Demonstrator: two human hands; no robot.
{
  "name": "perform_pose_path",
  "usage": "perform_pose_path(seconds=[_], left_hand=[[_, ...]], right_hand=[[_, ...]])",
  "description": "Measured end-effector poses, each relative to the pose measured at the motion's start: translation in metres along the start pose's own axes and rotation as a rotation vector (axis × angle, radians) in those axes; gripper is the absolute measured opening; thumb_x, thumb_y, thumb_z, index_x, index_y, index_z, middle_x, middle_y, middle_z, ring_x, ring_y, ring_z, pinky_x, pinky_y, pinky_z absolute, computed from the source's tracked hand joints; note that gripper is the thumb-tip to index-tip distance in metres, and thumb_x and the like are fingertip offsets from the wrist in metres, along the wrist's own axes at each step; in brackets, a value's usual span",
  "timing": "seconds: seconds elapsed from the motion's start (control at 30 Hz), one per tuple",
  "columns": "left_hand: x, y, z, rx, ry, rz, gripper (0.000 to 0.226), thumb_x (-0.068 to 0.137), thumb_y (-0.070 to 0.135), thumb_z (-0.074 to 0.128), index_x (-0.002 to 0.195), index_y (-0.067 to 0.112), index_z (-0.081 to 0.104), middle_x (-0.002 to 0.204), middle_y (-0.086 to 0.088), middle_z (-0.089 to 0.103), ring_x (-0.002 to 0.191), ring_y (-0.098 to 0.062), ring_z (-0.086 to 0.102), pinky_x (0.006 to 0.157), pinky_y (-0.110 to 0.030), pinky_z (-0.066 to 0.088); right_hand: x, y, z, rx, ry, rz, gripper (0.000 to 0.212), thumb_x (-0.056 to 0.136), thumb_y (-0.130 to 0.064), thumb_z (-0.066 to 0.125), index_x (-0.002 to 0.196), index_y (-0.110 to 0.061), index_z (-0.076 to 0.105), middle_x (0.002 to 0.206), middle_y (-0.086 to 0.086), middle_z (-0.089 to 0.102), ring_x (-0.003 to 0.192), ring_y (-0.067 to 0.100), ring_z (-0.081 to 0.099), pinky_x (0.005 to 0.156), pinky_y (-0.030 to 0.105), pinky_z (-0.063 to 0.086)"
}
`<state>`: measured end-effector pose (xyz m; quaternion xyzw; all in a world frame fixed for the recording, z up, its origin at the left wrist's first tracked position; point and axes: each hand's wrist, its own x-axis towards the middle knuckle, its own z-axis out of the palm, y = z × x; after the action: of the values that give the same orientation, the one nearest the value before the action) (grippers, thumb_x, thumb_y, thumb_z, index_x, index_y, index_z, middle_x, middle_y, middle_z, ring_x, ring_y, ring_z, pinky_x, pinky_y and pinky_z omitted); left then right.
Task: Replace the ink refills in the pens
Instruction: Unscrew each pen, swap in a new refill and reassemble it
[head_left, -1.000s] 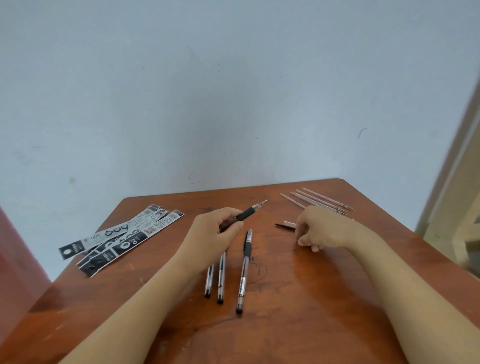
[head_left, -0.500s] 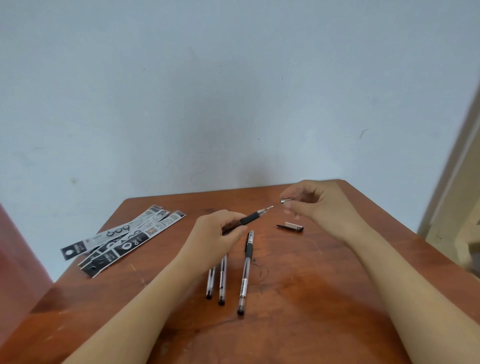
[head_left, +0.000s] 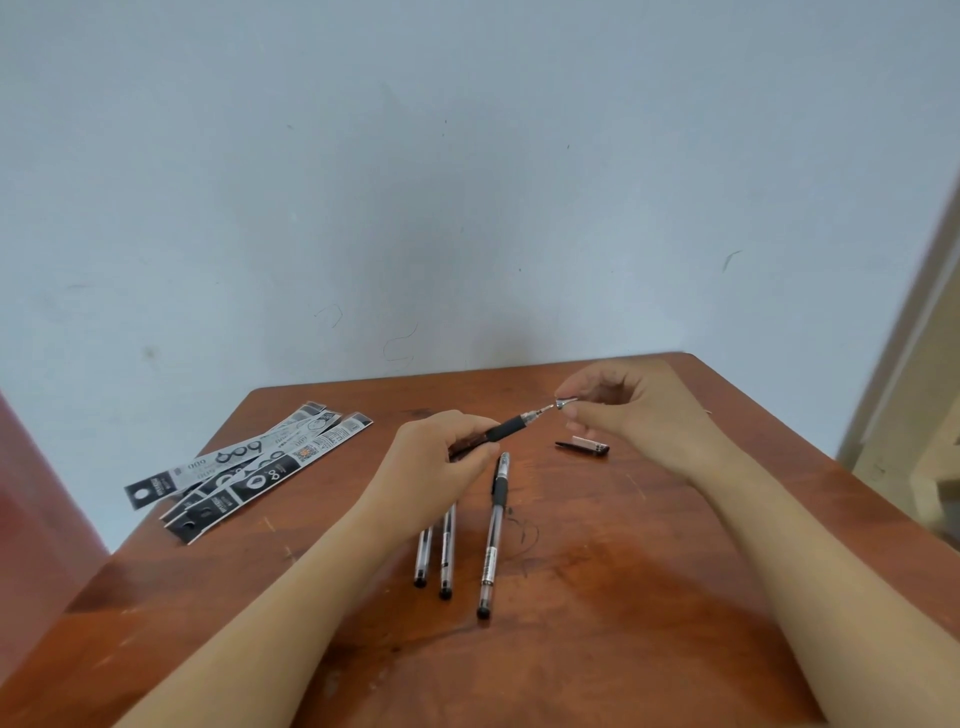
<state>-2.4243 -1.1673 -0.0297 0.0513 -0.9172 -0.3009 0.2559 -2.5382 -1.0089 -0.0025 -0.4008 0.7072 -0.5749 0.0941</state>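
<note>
My left hand grips a pen by its barrel, black grip and refill tip pointing up to the right. My right hand pinches the pen's small metal nose cone right at that tip. Three more pens lie on the table below my left hand: one with a black grip and two clear ones partly under my wrist. A black pen cap lies below my right hand.
Black-and-white refill packets lie fanned out at the table's left side. The table's far edge meets a pale blue wall. A red surface stands at the far left and a beige door frame at the right.
My right hand rose from the table holding the metal nose cone and brought it to the tip of the pen. My left hand kept the pen almost still.
</note>
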Motion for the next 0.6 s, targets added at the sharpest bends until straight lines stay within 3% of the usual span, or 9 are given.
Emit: perform_pose_path(seconds=[0.2,0.33,0.43,0.6], left_hand=[[0.0,-0.001,0.001,-0.01,-0.011,0.01,0.025,0.085,0.013,0.058,0.108,0.023,0.064,0.071,0.013,0.054,0.062,-0.002,0.047,0.061,-0.006,0.037],[-0.001,-0.002,0.002,-0.013,-0.03,0.032,0.028,0.084,0.012,0.06,0.109,0.024,0.064,0.071,0.013,0.055,0.064,0.005,0.049,0.06,-0.008,0.039],[-0.001,-0.004,0.002,0.002,-0.044,0.039,0.028,0.084,0.012,0.059,0.11,0.025,0.064,0.072,0.01,0.057,0.06,-0.001,0.049,0.058,-0.011,0.038],[-0.002,-0.006,0.004,0.043,-0.057,0.064,0.027,0.084,0.011,0.059,0.107,0.023,0.066,0.078,0.0,0.063,0.069,-0.01,0.054,0.065,-0.021,0.042]], right_hand=[[-0.001,0.001,0.005,-0.048,-0.047,-0.006,0.028,0.08,0.002,0.064,0.071,-0.024,0.064,0.052,-0.015,0.065,0.052,-0.004,0.061,0.053,0.009,0.047],[-0.001,0.003,0.01,-0.14,-0.105,-0.025,0.022,0.081,-0.004,0.065,0.073,-0.025,0.065,0.051,-0.012,0.063,0.05,-0.003,0.057,0.053,0.011,0.046],[0.0,0.004,0.011,-0.162,-0.105,-0.034,0.019,0.082,-0.007,0.065,0.074,-0.024,0.065,0.052,-0.011,0.062,0.05,-0.003,0.057,0.054,0.012,0.048],[-0.001,0.006,0.015,-0.339,-0.149,-0.07,0.012,0.086,-0.018,0.061,0.076,-0.025,0.062,0.045,-0.028,0.055,0.044,-0.007,0.052,0.05,0.004,0.038]])
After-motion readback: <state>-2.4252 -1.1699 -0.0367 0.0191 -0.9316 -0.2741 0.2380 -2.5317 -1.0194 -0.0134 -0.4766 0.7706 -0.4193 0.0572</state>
